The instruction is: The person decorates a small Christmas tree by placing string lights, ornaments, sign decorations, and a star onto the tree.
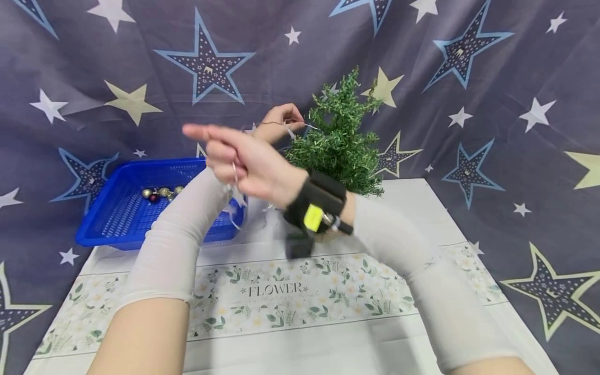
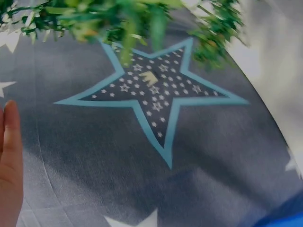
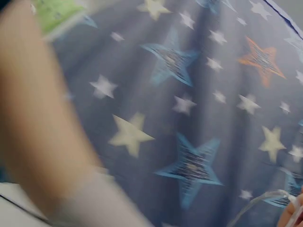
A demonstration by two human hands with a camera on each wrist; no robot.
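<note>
A small green artificial Christmas tree stands at the back of the table; its blurred branches cross the top of the left wrist view. At its left side my left hand pinches a thin wire of star string lights. My right hand, blurred, crosses above my left forearm with its index finger extended leftward. Its other fingers curl round another length of the string, and pale star lights hang below. In the right wrist view the clear cord reaches my fingers at the lower right corner.
A blue plastic basket sits at the back left with several small gold and dark red baubles inside. A white tablecloth with a floral band covers the table. Behind hangs a dark star-patterned curtain.
</note>
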